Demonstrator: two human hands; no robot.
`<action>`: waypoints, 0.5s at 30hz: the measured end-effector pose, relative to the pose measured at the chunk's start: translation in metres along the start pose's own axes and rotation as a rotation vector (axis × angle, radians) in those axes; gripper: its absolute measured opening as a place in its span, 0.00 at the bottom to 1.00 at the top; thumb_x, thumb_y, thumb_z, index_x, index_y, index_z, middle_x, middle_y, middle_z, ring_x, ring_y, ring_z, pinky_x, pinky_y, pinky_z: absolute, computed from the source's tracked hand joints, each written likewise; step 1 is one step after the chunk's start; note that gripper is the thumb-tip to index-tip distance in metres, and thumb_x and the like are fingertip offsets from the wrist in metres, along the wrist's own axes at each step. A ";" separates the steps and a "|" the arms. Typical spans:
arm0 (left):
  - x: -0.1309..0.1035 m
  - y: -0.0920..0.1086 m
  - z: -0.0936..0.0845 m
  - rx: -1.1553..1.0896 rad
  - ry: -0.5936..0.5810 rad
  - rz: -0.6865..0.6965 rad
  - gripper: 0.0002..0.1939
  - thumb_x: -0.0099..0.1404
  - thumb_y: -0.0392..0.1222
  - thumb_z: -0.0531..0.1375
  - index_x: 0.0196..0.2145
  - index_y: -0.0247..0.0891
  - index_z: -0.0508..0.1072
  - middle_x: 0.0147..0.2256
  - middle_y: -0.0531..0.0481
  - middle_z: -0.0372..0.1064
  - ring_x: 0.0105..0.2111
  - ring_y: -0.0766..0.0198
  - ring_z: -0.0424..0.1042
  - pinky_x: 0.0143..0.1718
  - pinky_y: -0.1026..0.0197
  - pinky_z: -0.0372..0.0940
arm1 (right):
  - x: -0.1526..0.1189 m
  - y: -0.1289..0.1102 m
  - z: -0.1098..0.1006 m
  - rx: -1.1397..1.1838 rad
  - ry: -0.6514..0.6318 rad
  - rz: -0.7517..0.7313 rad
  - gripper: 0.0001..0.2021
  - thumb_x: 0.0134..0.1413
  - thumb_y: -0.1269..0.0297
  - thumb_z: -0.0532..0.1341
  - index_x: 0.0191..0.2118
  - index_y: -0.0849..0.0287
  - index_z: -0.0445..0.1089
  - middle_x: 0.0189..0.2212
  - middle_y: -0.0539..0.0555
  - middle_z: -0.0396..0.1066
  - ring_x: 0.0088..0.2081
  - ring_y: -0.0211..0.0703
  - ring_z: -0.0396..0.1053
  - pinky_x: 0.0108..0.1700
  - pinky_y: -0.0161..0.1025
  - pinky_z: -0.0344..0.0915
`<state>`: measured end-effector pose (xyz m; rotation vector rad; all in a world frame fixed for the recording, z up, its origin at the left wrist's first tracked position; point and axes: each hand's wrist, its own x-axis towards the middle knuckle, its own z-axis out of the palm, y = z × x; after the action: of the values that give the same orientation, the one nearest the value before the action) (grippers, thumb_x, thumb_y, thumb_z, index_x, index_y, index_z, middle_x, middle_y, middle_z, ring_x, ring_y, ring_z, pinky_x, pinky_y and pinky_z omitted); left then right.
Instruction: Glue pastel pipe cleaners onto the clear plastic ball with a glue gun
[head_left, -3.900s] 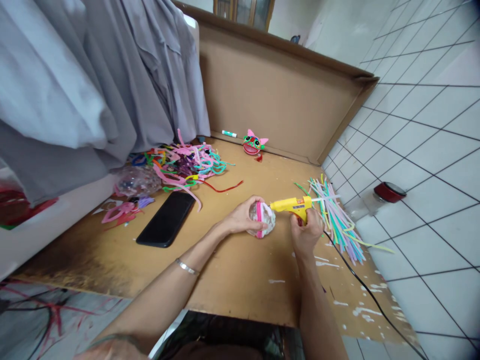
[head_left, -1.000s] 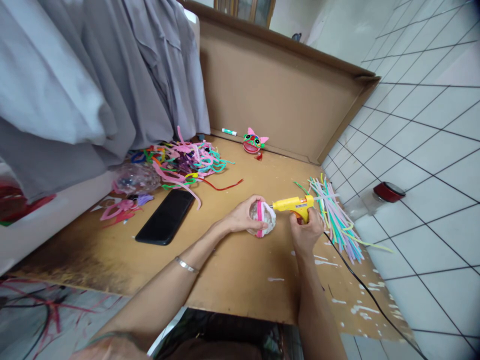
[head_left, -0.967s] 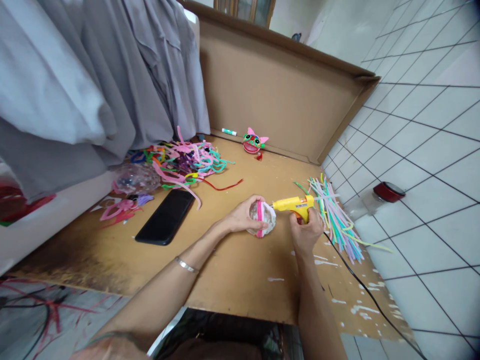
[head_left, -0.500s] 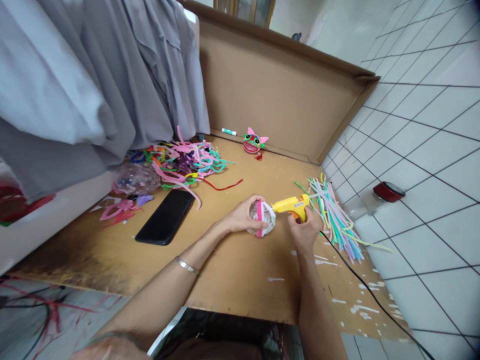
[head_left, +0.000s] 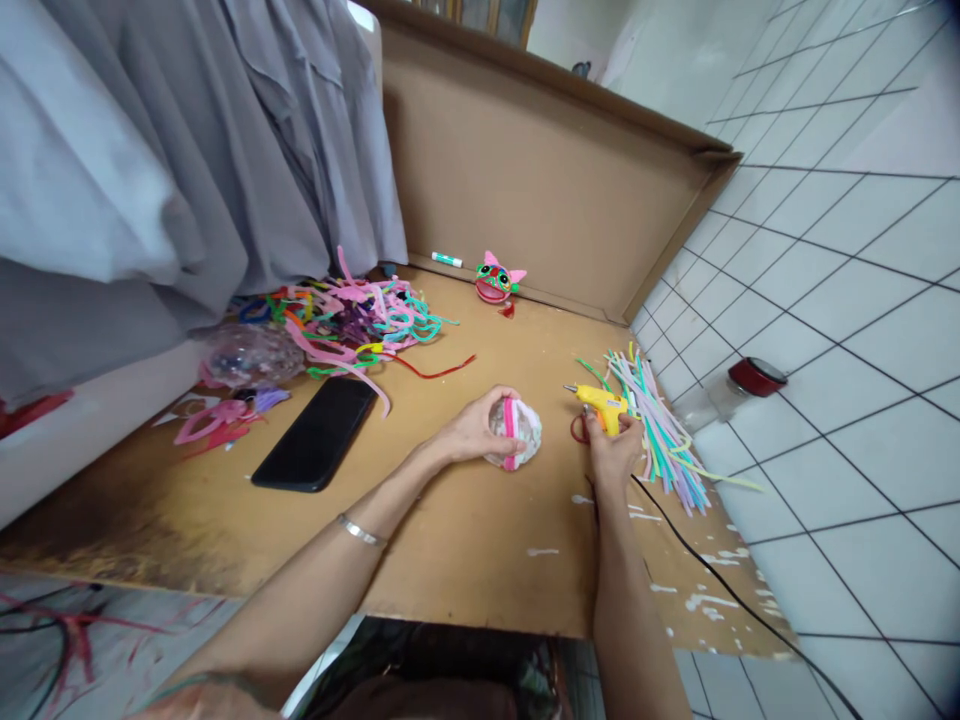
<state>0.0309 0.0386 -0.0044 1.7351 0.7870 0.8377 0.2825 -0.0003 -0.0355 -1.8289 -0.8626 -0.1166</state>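
Observation:
My left hand (head_left: 471, 428) is wrapped around a clear ball (head_left: 529, 436) with a pink band and white strips across it, holding it just above the table. To the right, my right hand (head_left: 615, 458) grips a yellow hot glue gun (head_left: 598, 400) by its handle. The gun's metal nozzle points left, with a gap between it and the ball. A small dark red loop (head_left: 577, 428) shows beside the gun; what it belongs to is partly hidden. A black cable runs from behind my right hand toward the lower right.
Pastel pipe cleaners (head_left: 667, 430) lie by the tiled wall, near a red-lidded jar (head_left: 739, 385). A black phone (head_left: 315, 435) and tangled pipe cleaners (head_left: 367, 310) are on the left. A finished-looking animal head (head_left: 495, 280) and a glue stick (head_left: 447, 259) stand at the cardboard back.
My right hand has drawn the glue gun away from the ball, to the right, and its nozzle no longer meets the ball. The view has shifted slightly; my left hand still holds the ball.

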 end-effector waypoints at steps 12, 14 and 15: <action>-0.002 0.009 -0.001 0.041 0.052 -0.030 0.32 0.44 0.48 0.70 0.47 0.39 0.66 0.36 0.54 0.65 0.35 0.62 0.65 0.39 0.61 0.63 | 0.004 0.017 0.001 -0.433 -0.026 -0.040 0.24 0.49 0.49 0.61 0.45 0.64 0.67 0.41 0.66 0.71 0.43 0.58 0.68 0.43 0.48 0.62; -0.002 0.010 -0.002 0.058 0.055 -0.034 0.33 0.44 0.48 0.70 0.47 0.39 0.66 0.36 0.54 0.66 0.36 0.62 0.65 0.40 0.61 0.64 | 0.002 0.016 0.001 -0.458 -0.031 -0.035 0.23 0.51 0.50 0.60 0.46 0.65 0.68 0.41 0.67 0.72 0.43 0.59 0.69 0.44 0.49 0.61; -0.002 0.009 -0.002 0.066 0.059 -0.034 0.33 0.44 0.48 0.70 0.47 0.39 0.66 0.37 0.54 0.66 0.36 0.62 0.66 0.40 0.61 0.64 | 0.001 0.015 0.001 -0.472 -0.036 -0.035 0.23 0.52 0.51 0.60 0.46 0.66 0.68 0.41 0.68 0.72 0.43 0.60 0.69 0.44 0.49 0.61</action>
<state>0.0294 0.0351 0.0046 1.7569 0.8898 0.8520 0.2924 -0.0016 -0.0467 -2.2592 -0.9490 -0.3337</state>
